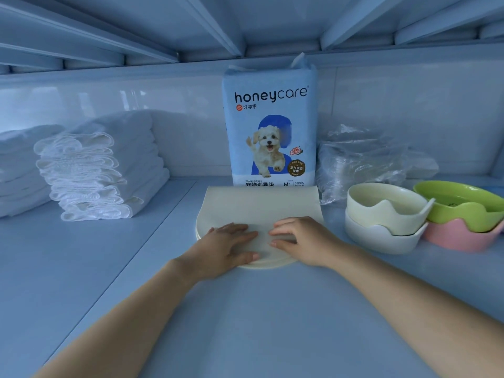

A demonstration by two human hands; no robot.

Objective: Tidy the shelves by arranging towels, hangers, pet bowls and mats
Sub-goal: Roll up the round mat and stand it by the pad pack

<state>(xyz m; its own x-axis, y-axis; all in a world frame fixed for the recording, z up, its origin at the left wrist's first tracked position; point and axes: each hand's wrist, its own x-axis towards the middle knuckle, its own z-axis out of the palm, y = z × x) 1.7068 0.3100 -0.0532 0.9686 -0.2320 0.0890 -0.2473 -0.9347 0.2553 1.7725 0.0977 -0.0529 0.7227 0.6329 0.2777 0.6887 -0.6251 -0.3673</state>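
Note:
A cream mat (259,207), folded over, lies flat on the shelf in front of me. My left hand (226,248) and my right hand (302,241) both rest palm-down on its near half, fingers spread and fingertips almost meeting. Neither hand grips anything. Behind the mat stands a blue pack of pet training pads (270,126). Two stacks of folded white towels (101,170) sit at the left. At the right, a cream pet bowl (384,208) nests in a white one (381,238), and a green bowl (461,203) nests in a pink one (463,236).
A crumpled clear plastic bag (362,162) lies against the back wall, behind the bowls. The shelf above (245,28) hangs low overhead. The shelf surface (245,323) is bare under my forearms.

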